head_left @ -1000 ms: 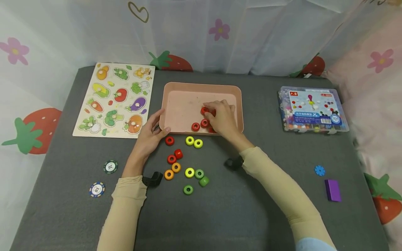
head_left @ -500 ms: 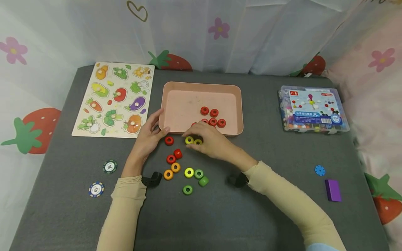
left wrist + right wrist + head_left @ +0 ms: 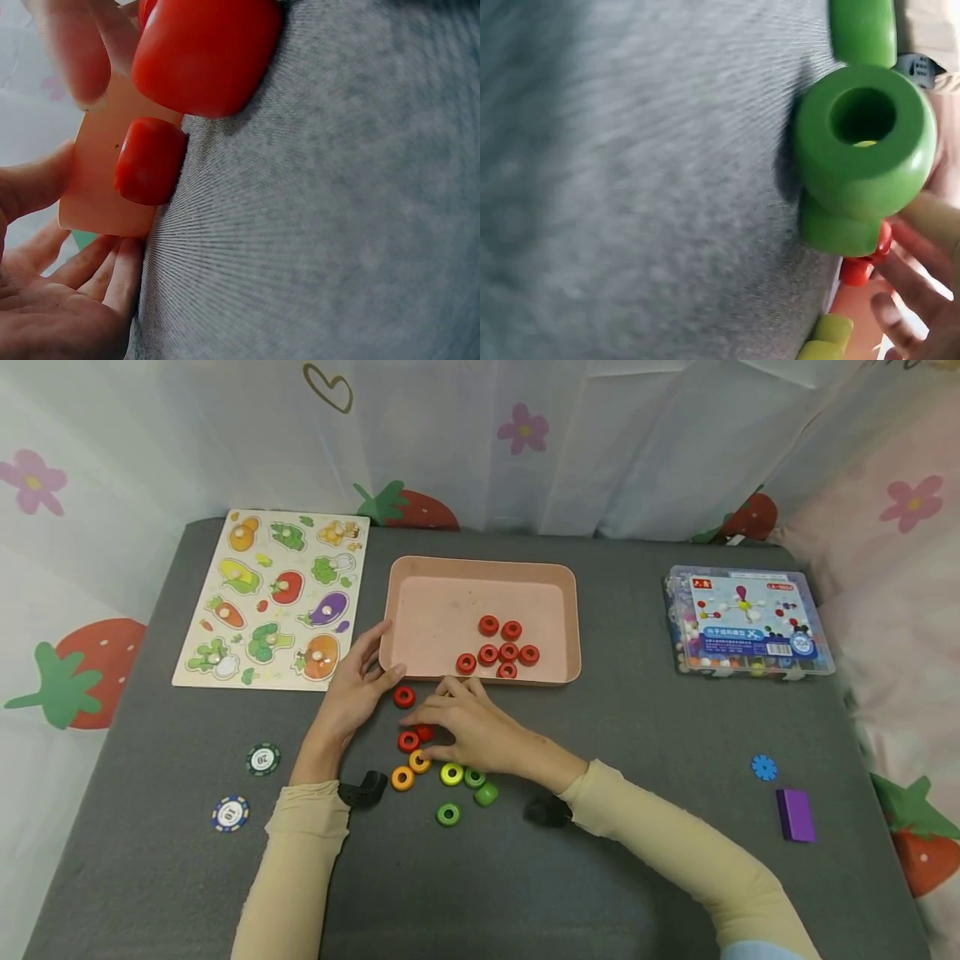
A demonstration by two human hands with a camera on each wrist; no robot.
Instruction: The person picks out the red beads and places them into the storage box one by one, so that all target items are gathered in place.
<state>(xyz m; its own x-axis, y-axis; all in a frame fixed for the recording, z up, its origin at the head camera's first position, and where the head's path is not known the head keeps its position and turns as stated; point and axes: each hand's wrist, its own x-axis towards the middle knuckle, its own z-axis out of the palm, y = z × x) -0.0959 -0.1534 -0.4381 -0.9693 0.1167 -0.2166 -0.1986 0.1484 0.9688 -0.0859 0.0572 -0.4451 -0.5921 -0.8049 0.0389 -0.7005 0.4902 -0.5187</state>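
Facing a pale printed curtain across a grey desk. Can see a vegetable picture board lying at far left and, just right of it, a pink tray. Well right of that, can see a clear case with a printed label. Holding the tray's near left corner in left hand, between thumb and fingers. Holding right hand low in front of the tray, thumb and fingers apart around a partly hidden red bead; cannot tell if pinching it. Can see a purple block at right; at left, a green chip and a blue chip, apart. Near the block, can see a blue disc. Can count seven red beads inside the tray, towards its right and near side. On the desk, can see more red, two orange beads, a yellow bead and three green beads.
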